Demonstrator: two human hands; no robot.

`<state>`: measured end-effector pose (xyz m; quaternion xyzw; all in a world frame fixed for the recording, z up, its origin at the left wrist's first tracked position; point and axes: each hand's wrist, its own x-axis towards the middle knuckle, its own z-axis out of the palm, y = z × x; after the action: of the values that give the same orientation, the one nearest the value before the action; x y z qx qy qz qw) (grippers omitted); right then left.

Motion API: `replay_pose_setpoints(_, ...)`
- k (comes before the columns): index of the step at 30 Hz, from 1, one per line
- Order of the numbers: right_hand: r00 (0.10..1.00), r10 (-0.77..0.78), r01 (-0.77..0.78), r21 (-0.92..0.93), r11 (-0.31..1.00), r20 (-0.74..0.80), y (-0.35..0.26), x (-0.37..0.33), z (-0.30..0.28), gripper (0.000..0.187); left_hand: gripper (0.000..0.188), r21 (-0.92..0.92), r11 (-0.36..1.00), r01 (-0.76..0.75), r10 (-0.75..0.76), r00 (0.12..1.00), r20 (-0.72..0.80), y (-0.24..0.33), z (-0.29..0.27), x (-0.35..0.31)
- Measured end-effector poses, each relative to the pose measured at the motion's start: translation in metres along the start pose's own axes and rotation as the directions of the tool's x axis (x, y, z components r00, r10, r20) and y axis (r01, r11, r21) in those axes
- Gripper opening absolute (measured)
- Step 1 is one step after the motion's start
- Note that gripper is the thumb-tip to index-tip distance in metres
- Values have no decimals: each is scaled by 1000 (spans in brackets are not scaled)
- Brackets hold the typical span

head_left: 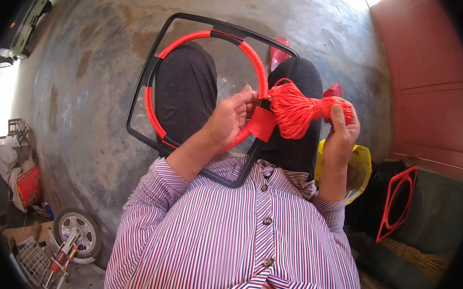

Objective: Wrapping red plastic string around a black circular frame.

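Observation:
A black frame [152,64] with rounded corners rests tilted across my lap, with a round ring [258,65] inside it. Red cord is wound tightly around stretches of the ring, with bare black gaps between. A wide red-wrapped patch [261,124] covers the place where ring and frame meet on the right. My left hand [232,115] reaches through the ring and pinches its right side, beside that patch. In my right hand [343,131] is a looped hank of red cord [293,110], gripped at its bound end, its loose loops close to the ring.
A yellow plastic bag [360,171] stands by my right leg, near a red frame [399,202] and a black bag [380,180]. At lower left are a wheel [76,230] and a wire rack [34,259]. A large red door panel [426,77] rises at right.

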<state>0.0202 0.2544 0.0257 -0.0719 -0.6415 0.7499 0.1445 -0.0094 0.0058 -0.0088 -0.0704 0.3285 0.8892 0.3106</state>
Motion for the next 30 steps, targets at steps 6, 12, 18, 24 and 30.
replay_pose_setpoints(6, 840, -434, 514, -730, 449, 325, -3, -4, 15, 28, 43, -4, 1000, 19, -19, 1000, 21, -2, 1, 0)
replay_pose_setpoints(12, 842, -291, 509, -487, 710, 455, 2, -5, 24, 36, 45, 18, 1000, -13, 13, 1000, 2, -2, 2, 0)
replay_pose_setpoints(18, 944, 60, 54, -332, 942, 324, 4, -15, 24, 22, 49, -7, 1000, -5, 5, 1000, -5, 3, 6, -5)
replay_pose_setpoints(24, 990, 25, -70, 334, 940, 137, 13, 4, 17, 10, 50, -20, 999, 34, -32, 994, 100, 5, 2, -11)
replay_pose_setpoints(30, 839, 25, 408, -657, 634, 544, -2, -4, 40, 20, 53, 5, 999, 33, -33, 999, 13, 1, -2, -6)
